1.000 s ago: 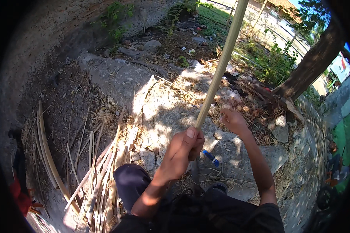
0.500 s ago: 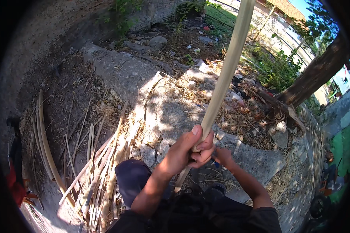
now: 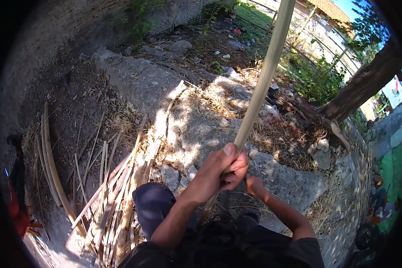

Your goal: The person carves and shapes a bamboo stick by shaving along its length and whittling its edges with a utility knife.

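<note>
My left hand (image 3: 216, 174) is wrapped round a long, pale strip of split bamboo (image 3: 265, 80), its thumb lying along the strip. The strip slants upward to the right and leaves the view at the top. Its lower part runs below my fist toward my lap. Just right of that fist, my right hand (image 3: 257, 186) is closed on something mostly hidden. Only a small blue bit shows by its fingers, too little to name. My knee (image 3: 152, 205) in dark cloth is left of the strip.
A heap of bamboo strips (image 3: 116, 201) lies at my left, with curved lengths (image 3: 53, 165) beyond it. Ahead is a broken concrete slab (image 3: 192, 120) strewn with dry shavings (image 3: 216, 100). A tree trunk (image 3: 366, 89) leans at the right; a brick wall (image 3: 76, 27) stands at the far left.
My left hand has shifted slightly right along with the bamboo strip. My right hand has dropped a little and stays closed.
</note>
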The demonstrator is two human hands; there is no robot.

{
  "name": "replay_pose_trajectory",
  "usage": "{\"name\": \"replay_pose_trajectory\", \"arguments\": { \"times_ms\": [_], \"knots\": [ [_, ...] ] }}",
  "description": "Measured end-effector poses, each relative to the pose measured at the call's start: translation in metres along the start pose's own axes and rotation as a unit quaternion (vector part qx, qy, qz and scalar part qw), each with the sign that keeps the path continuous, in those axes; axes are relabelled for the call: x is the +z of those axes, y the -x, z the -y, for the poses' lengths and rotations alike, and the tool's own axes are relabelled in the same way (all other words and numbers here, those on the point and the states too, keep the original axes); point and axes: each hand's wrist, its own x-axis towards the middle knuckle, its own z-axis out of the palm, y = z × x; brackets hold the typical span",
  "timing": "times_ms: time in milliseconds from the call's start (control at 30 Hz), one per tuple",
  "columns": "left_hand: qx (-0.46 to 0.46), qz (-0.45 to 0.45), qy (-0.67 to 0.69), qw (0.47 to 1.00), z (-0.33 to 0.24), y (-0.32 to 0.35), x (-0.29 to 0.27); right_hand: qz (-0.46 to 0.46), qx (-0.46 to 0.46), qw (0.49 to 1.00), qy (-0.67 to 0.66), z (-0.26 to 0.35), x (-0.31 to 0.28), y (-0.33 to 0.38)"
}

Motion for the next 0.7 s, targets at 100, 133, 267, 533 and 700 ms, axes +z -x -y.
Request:
{"name": "replay_pose_trajectory", "arguments": {
  "times_ms": [100, 133, 267, 533, 700],
  "knots": [
    [0.025, -0.01, -0.027, 0.999, 0.0, -0.002, 0.001, 0.055, -0.04, 0.997, -0.038, -0.012, -0.032, -0.012],
    [0.042, -0.018, -0.045, 0.998, -0.001, -0.003, 0.003, 0.104, -0.055, 0.991, -0.055, -0.02, -0.049, -0.018],
    [0.05, -0.026, -0.071, 0.996, -0.002, 0.001, 0.0, 0.125, -0.016, 0.974, -0.189, 0.002, -0.181, -0.009],
    [0.029, -0.03, -0.03, 0.999, 0.009, -0.009, -0.002, -0.228, -0.129, 0.86, -0.438, 0.076, -0.407, 0.06],
    [0.019, -0.025, -0.034, 0.999, 0.011, -0.009, -0.003, -0.366, -0.219, 0.8, -0.423, 0.154, -0.456, 0.1]
  ]
}}
